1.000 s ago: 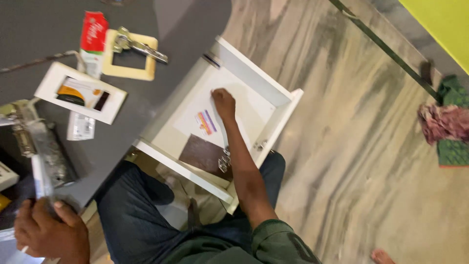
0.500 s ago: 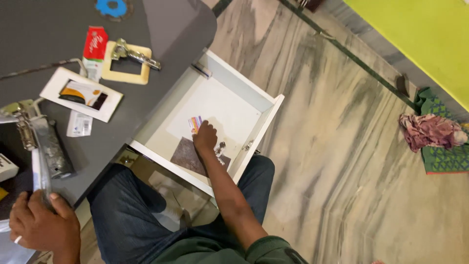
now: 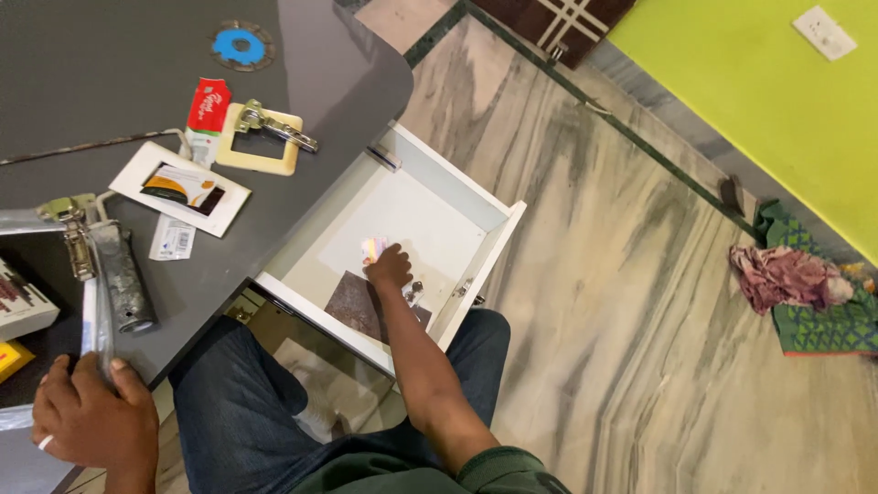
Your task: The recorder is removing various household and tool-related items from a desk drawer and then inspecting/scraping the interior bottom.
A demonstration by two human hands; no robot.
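The grey worktop lies left of the right hand, which reaches into the open white drawer. Its grip is curled on a small colourful card at the fingertips — whether pinched or only touched, I cannot tell. The card looks light, thin and bendable; best taken by an edge. The left hand clasps a flat metal piece — seemingly stiff.

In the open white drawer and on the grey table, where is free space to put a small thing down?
The drawer is bare in its far half, beyond the right hand; its near end is crowded with a brown tile and small card. The grey table is free along its far-left side, before the blue disc; near the left hand it is cluttered.
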